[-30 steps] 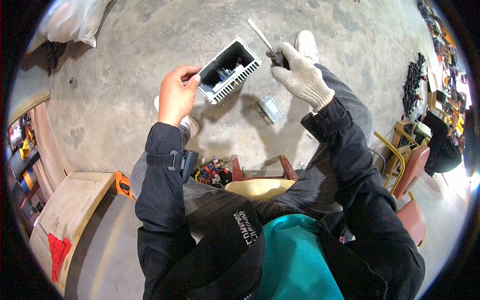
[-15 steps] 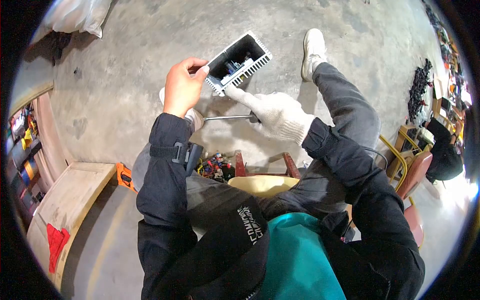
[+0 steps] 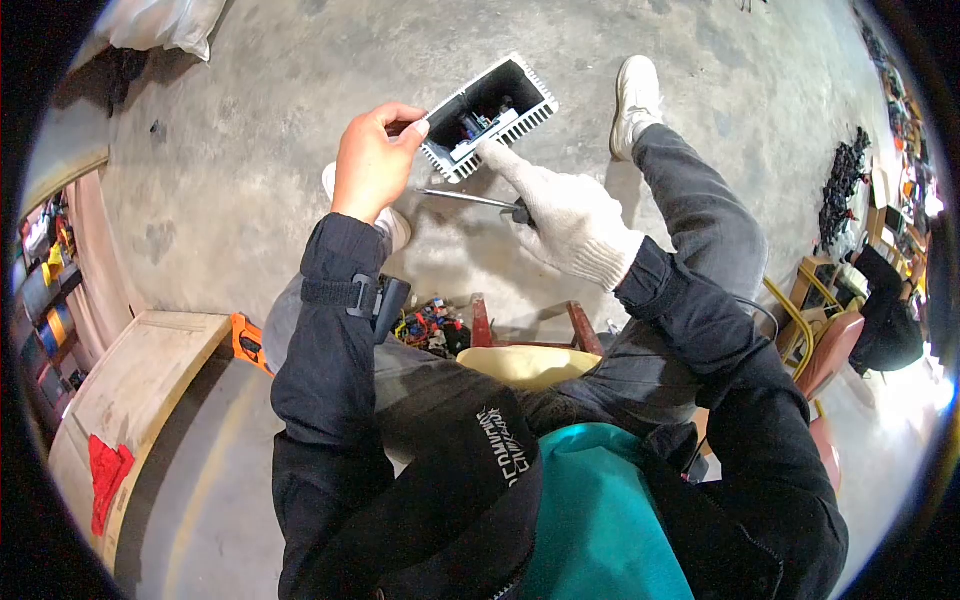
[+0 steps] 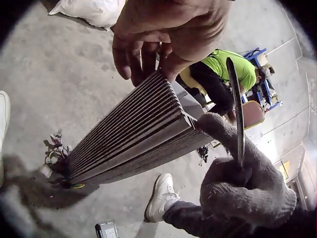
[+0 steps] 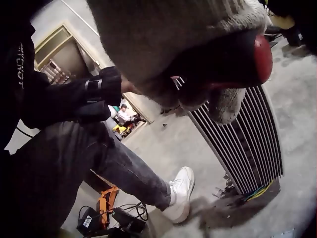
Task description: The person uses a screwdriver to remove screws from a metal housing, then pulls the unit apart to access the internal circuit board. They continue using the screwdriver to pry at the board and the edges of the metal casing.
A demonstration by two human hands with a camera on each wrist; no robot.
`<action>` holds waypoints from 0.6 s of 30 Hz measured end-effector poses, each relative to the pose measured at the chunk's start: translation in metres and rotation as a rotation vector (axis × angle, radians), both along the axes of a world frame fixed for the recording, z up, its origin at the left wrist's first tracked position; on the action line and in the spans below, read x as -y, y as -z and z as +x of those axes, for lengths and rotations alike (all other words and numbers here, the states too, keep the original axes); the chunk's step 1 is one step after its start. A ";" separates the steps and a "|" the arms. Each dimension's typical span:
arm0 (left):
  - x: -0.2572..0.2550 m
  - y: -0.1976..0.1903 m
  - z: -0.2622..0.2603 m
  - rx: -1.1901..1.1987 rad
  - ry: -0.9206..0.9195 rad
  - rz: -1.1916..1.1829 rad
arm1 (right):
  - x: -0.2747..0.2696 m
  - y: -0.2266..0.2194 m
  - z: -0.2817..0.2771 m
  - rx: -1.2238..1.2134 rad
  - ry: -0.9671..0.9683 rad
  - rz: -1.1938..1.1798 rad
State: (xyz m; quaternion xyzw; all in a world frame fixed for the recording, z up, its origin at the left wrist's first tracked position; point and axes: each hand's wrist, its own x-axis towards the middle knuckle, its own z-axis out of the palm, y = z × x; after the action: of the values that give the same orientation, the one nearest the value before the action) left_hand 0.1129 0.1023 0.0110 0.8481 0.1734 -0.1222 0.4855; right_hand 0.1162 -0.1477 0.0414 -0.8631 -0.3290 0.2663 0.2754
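Observation:
A finned metal housing (image 3: 530,120), open on top with electronic parts inside, is held up off the floor. My bare left hand (image 3: 372,165) pinches its left end; in the left wrist view the fingertips (image 4: 143,62) lie at its upper corner. The gloved right hand (image 3: 578,222) grips the dark handle of a screwdriver (image 3: 465,197), whose shaft points left below the housing. Its extended index finger (image 4: 218,128) touches the housing's edge. In the right wrist view the handle's red end (image 5: 263,59) sticks out of the glove.
A stool (image 3: 525,367) stands between the legs, with a pile of small parts (image 3: 432,328) beside it. A wooden bench (image 3: 150,380) and an orange tool (image 3: 247,343) are at the left. Chairs (image 3: 832,350) and a seated person (image 3: 885,310) are at the right.
The right hand has moved down and left to the housing, its screwdriver swinging to point left. The left hand has shifted the housing slightly up and right.

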 end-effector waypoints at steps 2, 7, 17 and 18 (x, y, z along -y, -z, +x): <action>0.001 0.002 0.000 0.034 -0.007 0.004 | 0.000 -0.002 0.000 0.074 0.102 0.084; 0.001 0.003 -0.002 0.059 -0.040 -0.004 | 0.005 0.006 -0.002 0.075 0.054 -0.001; -0.002 0.005 -0.002 0.010 -0.035 -0.050 | 0.004 0.003 0.001 0.107 -0.060 0.006; -0.003 0.006 -0.002 0.016 -0.034 -0.059 | 0.005 0.001 0.000 0.106 -0.051 0.001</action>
State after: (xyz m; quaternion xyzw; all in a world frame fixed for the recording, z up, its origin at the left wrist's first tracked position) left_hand 0.1110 0.1056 0.0048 0.8312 0.1801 -0.1121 0.5138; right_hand 0.1158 -0.1523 0.0399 -0.8671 -0.3654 0.2269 0.2513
